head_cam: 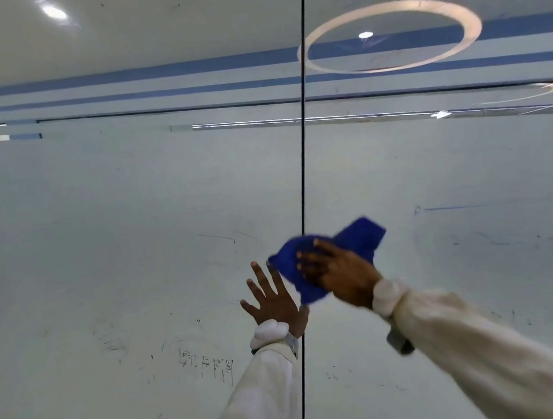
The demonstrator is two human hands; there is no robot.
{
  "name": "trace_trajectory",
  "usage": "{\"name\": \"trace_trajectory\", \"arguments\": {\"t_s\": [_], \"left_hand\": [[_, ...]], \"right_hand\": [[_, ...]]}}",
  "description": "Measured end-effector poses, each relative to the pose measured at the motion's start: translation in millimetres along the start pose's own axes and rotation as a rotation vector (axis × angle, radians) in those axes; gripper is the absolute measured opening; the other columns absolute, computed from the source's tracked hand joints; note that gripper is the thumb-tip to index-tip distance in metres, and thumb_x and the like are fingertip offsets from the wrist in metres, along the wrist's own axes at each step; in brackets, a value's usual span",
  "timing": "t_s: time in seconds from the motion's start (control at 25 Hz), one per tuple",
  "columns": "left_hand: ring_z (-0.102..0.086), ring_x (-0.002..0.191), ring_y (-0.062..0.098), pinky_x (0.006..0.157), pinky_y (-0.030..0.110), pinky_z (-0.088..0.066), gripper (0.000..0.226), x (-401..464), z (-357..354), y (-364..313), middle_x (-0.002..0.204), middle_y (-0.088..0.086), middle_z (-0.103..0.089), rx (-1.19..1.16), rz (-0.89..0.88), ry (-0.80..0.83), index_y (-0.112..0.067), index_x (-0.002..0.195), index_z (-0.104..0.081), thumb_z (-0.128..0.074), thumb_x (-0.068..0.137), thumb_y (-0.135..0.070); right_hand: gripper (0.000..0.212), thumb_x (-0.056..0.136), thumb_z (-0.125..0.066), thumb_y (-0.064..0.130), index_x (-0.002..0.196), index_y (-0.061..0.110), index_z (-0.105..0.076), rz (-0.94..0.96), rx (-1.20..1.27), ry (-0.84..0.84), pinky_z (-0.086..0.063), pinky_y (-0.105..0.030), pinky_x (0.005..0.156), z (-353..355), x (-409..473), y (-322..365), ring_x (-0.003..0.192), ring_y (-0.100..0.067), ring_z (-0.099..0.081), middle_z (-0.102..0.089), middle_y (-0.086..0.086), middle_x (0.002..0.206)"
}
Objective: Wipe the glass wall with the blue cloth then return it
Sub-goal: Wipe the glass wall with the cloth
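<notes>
Now my right hand (339,276) presses the blue cloth (329,258) flat, fingers spread, against the glass wall (130,208) at its seam, while my left hand (273,301), open and empty, braces beside it.

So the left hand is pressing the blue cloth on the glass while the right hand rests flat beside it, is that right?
Not quite: the hands are swapped. In the head view, the right hand presses the blue cloth on the glass wall, while the left hand rests flat beside it.
</notes>
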State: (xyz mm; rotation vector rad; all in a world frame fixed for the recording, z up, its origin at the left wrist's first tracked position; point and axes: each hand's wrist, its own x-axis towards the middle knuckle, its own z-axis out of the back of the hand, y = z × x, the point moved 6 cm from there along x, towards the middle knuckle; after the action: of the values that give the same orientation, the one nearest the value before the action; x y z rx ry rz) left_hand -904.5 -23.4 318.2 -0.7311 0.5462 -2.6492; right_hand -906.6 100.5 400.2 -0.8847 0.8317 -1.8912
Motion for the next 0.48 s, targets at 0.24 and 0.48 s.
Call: {"name": "trace_trajectory", "arguments": {"t_s": [0.24,0.48], "left_hand": [[0.002,0.157,0.046,0.12,0.066,-0.02,0.13,-0.4,-2.4,-3.3,0.165,0.016,0.037,-0.02,0.014,0.034,-0.016,0.159,0.028,-0.067,0.084,-0.064],[0.001,0.158,0.045,0.12,0.063,-0.022,0.127,4.1,-9.3,1.2,0.167,0.014,0.034,-0.023,0.007,0.022,-0.018,0.161,0.024,-0.068,0.085,-0.061]], "right_hand": [[0.055,0.088,-0.061,0.006,0.141,0.017,-0.054,-0.415,-0.009,-0.277,-0.017,-0.054,0.121,107.1,52.9,-179.6,0.145,-0.029,-0.035,-0.054,-0.005,0.147],[0.058,0.088,-0.058,0.008,0.145,0.011,-0.05,-0.391,0.065,-0.208,-0.004,-0.054,0.123,52.2,42.5,-79.0,0.149,-0.033,-0.025,-0.049,-0.009,0.151]]}}
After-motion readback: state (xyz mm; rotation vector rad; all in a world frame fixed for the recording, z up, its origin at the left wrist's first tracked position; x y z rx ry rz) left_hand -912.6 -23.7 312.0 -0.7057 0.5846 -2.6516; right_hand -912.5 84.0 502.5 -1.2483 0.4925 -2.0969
